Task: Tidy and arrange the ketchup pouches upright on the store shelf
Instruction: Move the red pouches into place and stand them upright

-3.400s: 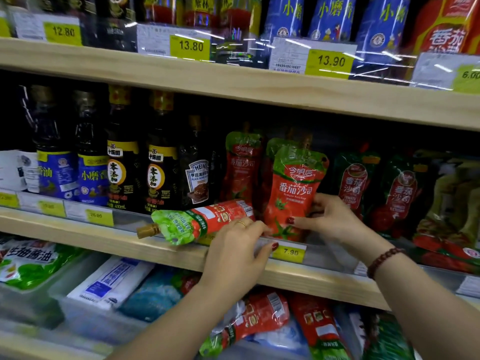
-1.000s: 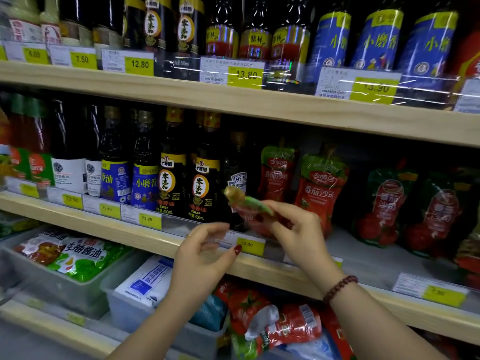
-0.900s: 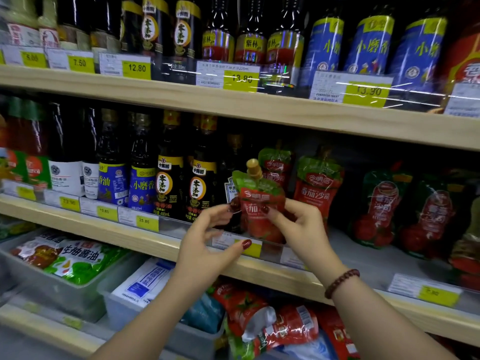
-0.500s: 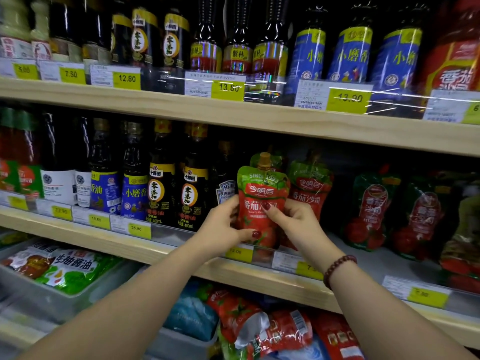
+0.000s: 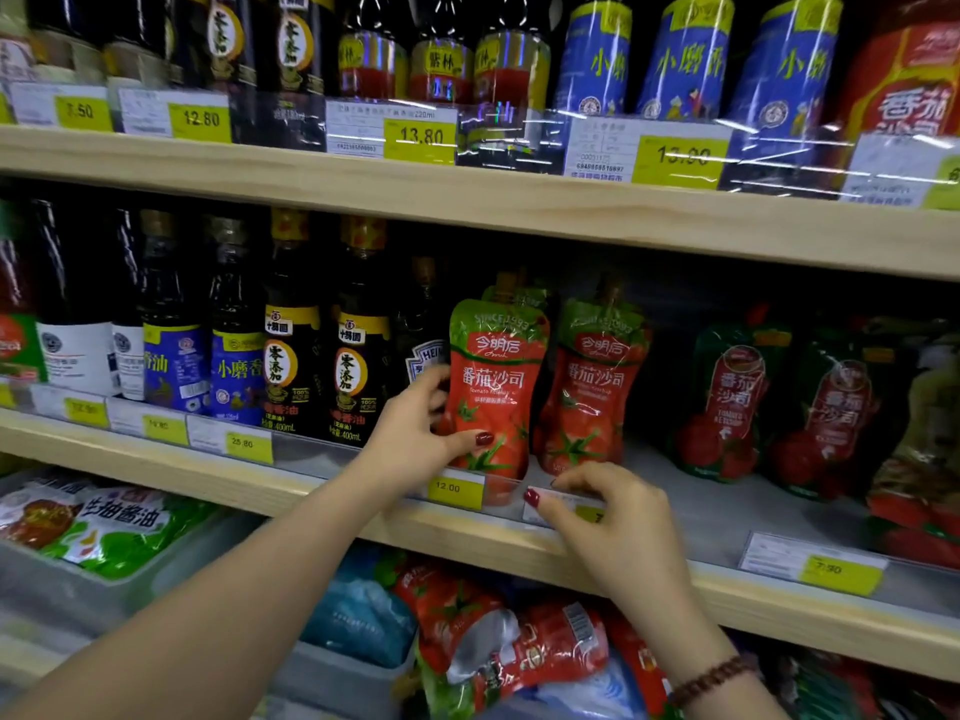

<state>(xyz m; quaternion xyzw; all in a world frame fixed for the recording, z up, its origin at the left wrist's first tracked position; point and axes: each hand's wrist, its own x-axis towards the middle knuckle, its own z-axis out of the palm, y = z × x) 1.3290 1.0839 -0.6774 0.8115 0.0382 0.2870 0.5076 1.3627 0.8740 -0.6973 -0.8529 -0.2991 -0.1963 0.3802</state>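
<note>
A red and green ketchup pouch [image 5: 496,387] stands upright at the front of the middle shelf [image 5: 322,485]. My left hand [image 5: 415,428] holds its lower left side, thumb across the front and fingers behind. A second pouch of the same kind [image 5: 592,387] stands upright just to its right, and another peeks out behind the first. My right hand [image 5: 618,517] is off the pouches, lower down, with its fingers loosely curled over the shelf's front rail and price tag.
Dark sauce bottles [image 5: 322,350] stand close to the left of the pouches. Darker green and red pouches [image 5: 727,402] stand farther right, with bare shelf between. Bins [image 5: 93,579] with packets and several fallen red pouches [image 5: 519,652] sit on the shelf below. Bottles line the upper shelf.
The pouch that lay on the rail was lifted, turned upright and set on the shelf. My right hand has let go of it and dropped to the rail; my left hand still holds it.
</note>
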